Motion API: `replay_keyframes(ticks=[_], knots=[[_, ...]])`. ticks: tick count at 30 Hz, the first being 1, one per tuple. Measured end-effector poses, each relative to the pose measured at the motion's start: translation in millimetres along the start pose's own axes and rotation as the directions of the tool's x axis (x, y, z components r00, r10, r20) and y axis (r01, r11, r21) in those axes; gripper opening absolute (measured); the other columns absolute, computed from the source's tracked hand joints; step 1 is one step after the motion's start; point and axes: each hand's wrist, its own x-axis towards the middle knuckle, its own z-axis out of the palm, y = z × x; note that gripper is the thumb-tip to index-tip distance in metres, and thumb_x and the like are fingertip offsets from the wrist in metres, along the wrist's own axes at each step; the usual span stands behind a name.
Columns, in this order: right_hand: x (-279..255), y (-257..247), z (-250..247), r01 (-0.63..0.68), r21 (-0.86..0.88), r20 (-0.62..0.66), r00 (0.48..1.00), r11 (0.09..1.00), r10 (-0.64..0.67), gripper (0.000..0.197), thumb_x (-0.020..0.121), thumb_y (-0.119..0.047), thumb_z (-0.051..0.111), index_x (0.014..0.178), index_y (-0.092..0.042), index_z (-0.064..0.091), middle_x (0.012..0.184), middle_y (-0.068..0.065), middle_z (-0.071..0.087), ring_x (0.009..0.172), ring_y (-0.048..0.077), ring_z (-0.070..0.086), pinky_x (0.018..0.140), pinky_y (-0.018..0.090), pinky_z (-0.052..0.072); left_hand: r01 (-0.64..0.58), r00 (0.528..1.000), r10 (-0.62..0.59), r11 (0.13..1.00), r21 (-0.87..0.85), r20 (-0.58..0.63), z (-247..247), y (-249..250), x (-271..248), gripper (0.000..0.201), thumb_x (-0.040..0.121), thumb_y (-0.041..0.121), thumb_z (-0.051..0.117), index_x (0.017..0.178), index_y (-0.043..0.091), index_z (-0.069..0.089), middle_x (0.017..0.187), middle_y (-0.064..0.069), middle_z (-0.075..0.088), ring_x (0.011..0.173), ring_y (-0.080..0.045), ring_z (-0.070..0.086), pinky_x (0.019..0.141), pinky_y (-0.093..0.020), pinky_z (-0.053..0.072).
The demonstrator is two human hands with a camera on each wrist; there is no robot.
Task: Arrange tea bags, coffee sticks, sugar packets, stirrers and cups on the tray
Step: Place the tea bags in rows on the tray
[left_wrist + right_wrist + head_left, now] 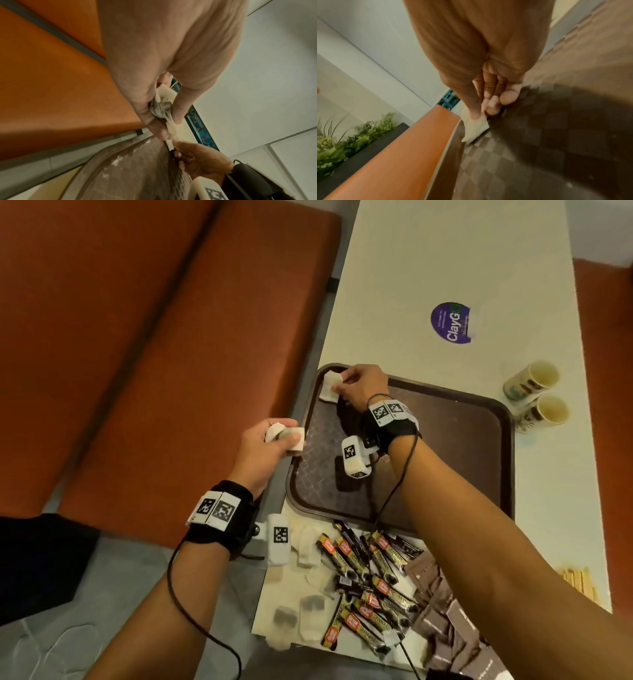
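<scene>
A brown tray (pixel 445 457) lies on the cream table. My right hand (pixel 342 385) reaches to the tray's far left corner and pinches a white tea bag (pixel 328 392) that touches the tray floor; the right wrist view shows the thumb and fingers on this tea bag (pixel 476 128). My left hand (pixel 274 440) hovers just left of the tray's rim, gripping a bunch of tea bags (pixel 297 440), seen crumpled (pixel 161 108) in the left wrist view. Coffee sticks (pixel 370 577), brown sugar packets (pixel 442 611), loose tea bags (pixel 308 604) and wooden stirrers (pixel 579 580) lie near me. Two paper cups (pixel 531 380) stand right of the tray.
Orange bench cushions (pixel 137 354) run along the table's left side, below its edge. A purple round sticker (pixel 450 322) is on the table beyond the tray. Cables hang from both wrist straps. Green plants (pixel 351 135) show behind the bench.
</scene>
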Motion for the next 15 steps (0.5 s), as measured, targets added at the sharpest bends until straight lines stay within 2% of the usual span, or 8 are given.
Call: replay_keyframes(ticks=[2,5,8,11,13,15], knots=[[2.5,-1.9,0.3,-0.003,-0.045,-0.026,1.000,0.999,0.001,0.017,0.076,-0.021,0.086,0.082,-0.021,0.070,0.087,0.000,0.071,0.085,0.015,0.069,0.083,0.021,0.052,0.026,1.000,-0.026,0.999,-0.030,0.001,-0.7,-1.0,-1.2,0.019,0.096,-0.002,0.067,0.110,0.009,0.071,0.119,-0.017,0.070,0.104,-0.030,0.074,0.090,-0.038,0.062],[5.2,-2.7,1.6,-0.016,-0.085,-0.038,0.999,0.996,0.013,0.022,0.074,-0.023,0.088,0.089,-0.020,0.073,0.088,-0.001,0.070,0.085,0.011,0.064,0.076,0.018,0.045,0.039,0.999,-0.040,0.997,-0.060,-0.005,-0.3,-2.0,0.1,0.021,0.098,-0.004,0.062,0.116,0.006,0.068,0.119,-0.018,0.069,0.098,-0.026,0.076,0.086,-0.034,0.062],[6.2,-2.6,7.3,-0.037,-0.091,-0.040,0.999,0.995,0.033,0.029,0.069,-0.025,0.091,0.089,-0.019,0.071,0.089,0.002,0.073,0.085,0.013,0.068,0.077,0.019,0.049,0.034,0.999,-0.034,0.997,-0.067,-0.004,-0.7,-1.1,0.1,0.026,0.098,-0.008,0.060,0.121,0.004,0.066,0.120,-0.021,0.067,0.099,-0.029,0.076,0.081,-0.031,0.063],[4.0,-3.0,9.3,-0.045,-0.064,-0.061,0.997,0.997,0.042,0.029,0.069,-0.027,0.092,0.085,-0.021,0.068,0.090,0.003,0.073,0.087,0.015,0.070,0.086,0.026,0.057,0.028,0.999,-0.029,0.998,-0.055,-0.014,-3.1,1.0,-1.2,0.026,0.097,-0.007,0.062,0.118,0.007,0.068,0.121,-0.020,0.067,0.104,-0.033,0.074,0.084,-0.035,0.064],[1.7,-2.4,9.6,-0.042,-0.069,-0.076,0.996,0.997,0.037,0.026,0.072,-0.030,0.090,0.084,-0.021,0.068,0.089,0.001,0.074,0.088,0.015,0.071,0.090,0.030,0.057,0.022,1.000,-0.023,0.999,-0.045,-0.020,-4.5,2.2,-1.8,0.023,0.098,-0.004,0.062,0.114,0.011,0.069,0.122,-0.019,0.066,0.106,-0.035,0.073,0.085,-0.036,0.063],[-2.2,-1.3,9.5,-0.044,-0.087,-0.085,0.996,0.995,0.037,0.024,0.075,-0.033,0.088,0.086,-0.020,0.070,0.092,0.000,0.074,0.092,0.014,0.070,0.093,0.028,0.055,0.016,0.999,-0.017,0.999,-0.046,-0.029,-5.8,2.8,-2.2,0.021,0.099,-0.002,0.063,0.111,0.012,0.070,0.121,-0.018,0.067,0.106,-0.033,0.073,0.082,-0.033,0.063]])
